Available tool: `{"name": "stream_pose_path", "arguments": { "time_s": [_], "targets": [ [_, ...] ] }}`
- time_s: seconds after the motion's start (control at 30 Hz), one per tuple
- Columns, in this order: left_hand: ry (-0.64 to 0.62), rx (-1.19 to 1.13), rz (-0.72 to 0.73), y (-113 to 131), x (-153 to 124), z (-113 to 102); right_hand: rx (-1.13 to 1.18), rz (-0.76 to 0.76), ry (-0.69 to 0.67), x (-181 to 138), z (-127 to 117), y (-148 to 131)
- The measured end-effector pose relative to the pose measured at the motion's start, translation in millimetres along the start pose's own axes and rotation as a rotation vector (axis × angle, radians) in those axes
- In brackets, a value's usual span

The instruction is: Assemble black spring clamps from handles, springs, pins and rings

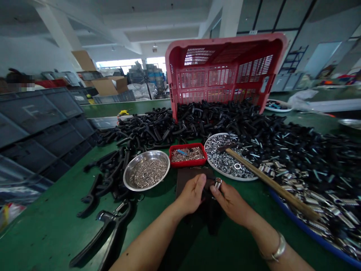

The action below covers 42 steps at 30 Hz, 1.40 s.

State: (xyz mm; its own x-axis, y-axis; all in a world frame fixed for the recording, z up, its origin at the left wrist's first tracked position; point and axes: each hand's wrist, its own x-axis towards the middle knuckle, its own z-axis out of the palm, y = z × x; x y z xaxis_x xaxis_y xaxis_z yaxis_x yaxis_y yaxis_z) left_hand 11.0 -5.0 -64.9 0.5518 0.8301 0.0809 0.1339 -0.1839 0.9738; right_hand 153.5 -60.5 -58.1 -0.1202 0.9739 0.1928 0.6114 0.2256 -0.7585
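Black part (208, 189) between left hand (192, 194) and right hand (231, 202): mostly obscured, outline indeterminate. Coil spring (218, 183) at right hand: partly covered by fingers. Blue tray (324, 245), right of the hands: cut off by picture edge. Metal pieces (149, 173), left: too small to identify.

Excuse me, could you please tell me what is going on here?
The person's right hand holds a coiled metal spring, and the left hand is at a dark part between the two. Beyond, on the green table, sit a metal bowl and a red tray of small metal pieces. Black parts lie heaped before a tipped red crate.
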Motion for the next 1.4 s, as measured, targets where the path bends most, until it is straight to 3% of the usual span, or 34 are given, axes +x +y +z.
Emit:
{"name": "stream_pose_path", "arguments": {
  "time_s": [0.13,0.23,0.4,0.53,0.67,0.77,0.83,0.9,0.97,1.03,1.13,1.23,1.4],
  "targets": [
    [-0.095,0.045,-0.072,2.2,-1.7,-3.6,-0.044,0.006,-0.06,-3.6,0.7,-3.4],
    [-0.148,0.121,-0.038,7.4,-3.6,-5.9,-0.013,-0.054,-0.1,-4.1,0.1,-4.9],
    [-0.172,0.369,0.002,10.5,-1.2,-10.4,-0.037,-0.019,-0.17,-1.1,2.8,3.1],
    [-0.148,0.576,-0.029,17.2,0.0,-18.3,0.069,-0.014,-0.087,3.7,9.5,8.1],
    [-0.122,0.718,-0.001,25.4,-5.8,-21.1,0.228,0.144,0.003,11.8,18.2,0.2],
    [-0.03,0.831,0.009,21.8,-11.0,-18.2,0.443,0.33,0.081,18.5,26.2,-10.1],
    [0.037,0.871,-0.013,15.5,-11.9,-18.6,0.492,0.37,0.068,24.5,27.1,-14.3],
    [0.071,0.883,-0.021,9.5,-9.3,-22.8,0.273,0.338,-0.054,36.1,20.0,-14.8],
    [0.079,0.899,-0.004,6.0,-3.0,-29.2,-0.203,0.263,-0.15,56.7,5.4,-12.0],
    [0.069,0.933,0.031,4.8,6.2,-34.1,-0.636,0.177,-0.084,86.4,-10.7,-7.8],
    [-0.033,0.975,0.105,3.9,20.8,-35.2,-0.787,0.134,-0.069,136.7,-22.3,-0.3],
    [-0.14,1.008,0.133,0.5,28.7,-33.5,-0.853,0.125,-0.146,174.8,-14.0,8.1],
    [-0.213,1.002,0.138,-4.6,27.4,-37.7,-0.849,0.133,-0.178,195.6,6.7,20.5]
  ]
}}
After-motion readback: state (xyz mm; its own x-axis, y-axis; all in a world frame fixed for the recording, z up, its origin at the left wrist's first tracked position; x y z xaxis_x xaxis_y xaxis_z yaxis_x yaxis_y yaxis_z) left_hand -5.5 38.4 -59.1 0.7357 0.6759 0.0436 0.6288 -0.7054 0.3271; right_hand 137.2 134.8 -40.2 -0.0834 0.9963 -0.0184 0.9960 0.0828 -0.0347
